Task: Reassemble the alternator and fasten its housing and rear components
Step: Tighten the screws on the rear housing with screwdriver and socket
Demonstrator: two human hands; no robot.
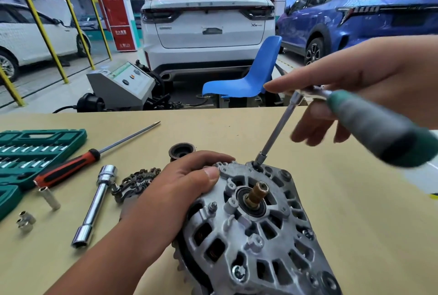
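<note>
tool case (35, 152): green, open, at left table edge.
screwdriver (71, 166): red-black, just right of the case, tip pointing far.
tube wrench (94, 204): chrome, lying flat, near-left.
left hand (180, 190): fingers curled over alternator's far-left rim, thumb on top.
alternator (256, 230): near-centre of table, runs off the near frame edge; grey cast housing, vent slots, copper inside, brass shaft end (257, 194) sticking up.
ratchet (277, 128): socket on a far-rim bolt, shaft tilted right, green-grey handle blurred.
right hand (343, 90): blurred; seems to pinch ratchet head.
table (355, 199): tan; bare right of alternator and along far edge, left side crowded.
</note>
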